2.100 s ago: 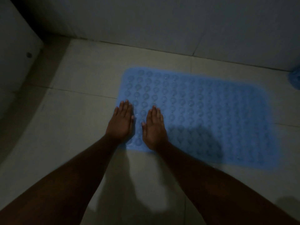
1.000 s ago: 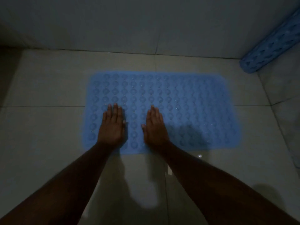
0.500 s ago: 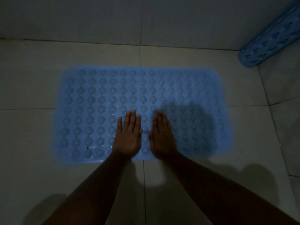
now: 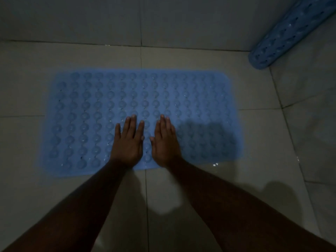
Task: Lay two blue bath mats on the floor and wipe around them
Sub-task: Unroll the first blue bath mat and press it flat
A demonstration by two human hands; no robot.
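A blue bath mat (image 4: 91, 113) with rows of round bumps lies flat on the tiled floor, its long side parallel to the back wall. My left hand (image 4: 128, 142) and my right hand (image 4: 164, 141) rest palm down, side by side, on the mat near the middle of its near edge, fingers stretched forward and holding nothing. A second blue bath mat (image 4: 291, 31) is rolled into a tube and leans in the top right corner, its lower end on the floor.
The pale tiled floor (image 4: 263, 142) looks wet and shiny to the right of the mat. A grey tiled wall (image 4: 163, 19) runs along the back, close behind the mat. The scene is dim.
Both hands have slid from the mat's left end to the middle of its near edge, still flat on it. The view has shifted so the whole mat shows.
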